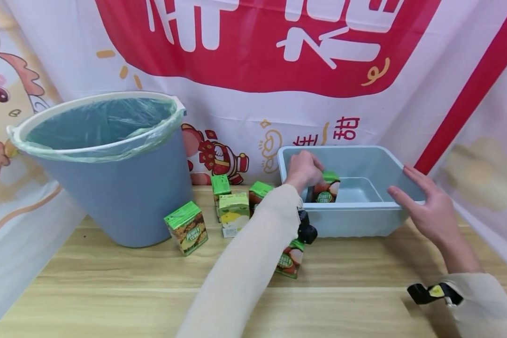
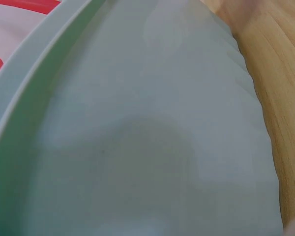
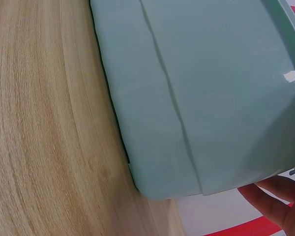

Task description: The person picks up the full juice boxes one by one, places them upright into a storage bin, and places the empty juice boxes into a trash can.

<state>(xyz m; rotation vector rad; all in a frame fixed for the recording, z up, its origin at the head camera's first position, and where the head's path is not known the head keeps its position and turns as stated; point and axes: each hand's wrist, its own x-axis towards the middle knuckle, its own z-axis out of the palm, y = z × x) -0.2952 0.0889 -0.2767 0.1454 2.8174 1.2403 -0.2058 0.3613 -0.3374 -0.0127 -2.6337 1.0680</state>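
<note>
Inside the pale blue-green plastic basin (image 1: 348, 220), near its left end, my left hand (image 1: 306, 170) holds a small drink carton (image 1: 326, 188) with a green top and a reddish-brown front. The fingertips are partly hidden by the hand itself. At the basin's right front corner my right hand (image 1: 433, 209) grips the rim, thumb over the front edge and fingers along the right side. From the right wrist, its fingers (image 3: 273, 199) show against the basin's outer end. Only the basin's wall (image 2: 152, 98) fills the left wrist view, without the carton.
A blue bin (image 1: 122, 197) with a green liner stands at left. Between it and the basin are several cartons: a brown one (image 1: 188, 228), a yellow one (image 1: 234, 213), a narrow green-topped one (image 1: 221, 184). Another carton (image 1: 290, 259) lies partly behind the left forearm. A printed cloth (image 1: 236, 80) hangs behind.
</note>
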